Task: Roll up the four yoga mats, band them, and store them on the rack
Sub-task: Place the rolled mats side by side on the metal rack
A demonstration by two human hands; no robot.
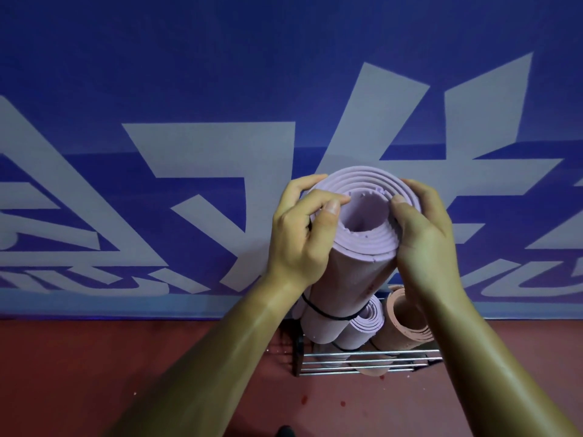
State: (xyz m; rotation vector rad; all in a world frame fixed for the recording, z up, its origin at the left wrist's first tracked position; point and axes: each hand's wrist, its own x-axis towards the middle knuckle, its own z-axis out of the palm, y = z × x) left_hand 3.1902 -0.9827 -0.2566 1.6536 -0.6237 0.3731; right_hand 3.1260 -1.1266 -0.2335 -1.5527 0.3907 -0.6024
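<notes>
A rolled lilac yoga mat stands upright over the metal rack, its spiral end facing me. A black band circles its lower part. My left hand grips the roll's top from the left, thumb on the spiral edge. My right hand grips it from the right, thumb at the inner coil. In the rack stand a second, shorter lilac roll and an orange-pink roll, partly hidden by my right forearm.
A blue wall banner with large pale lettering rises directly behind the rack. The floor is dark red. A dark shoe tip shows at the bottom edge.
</notes>
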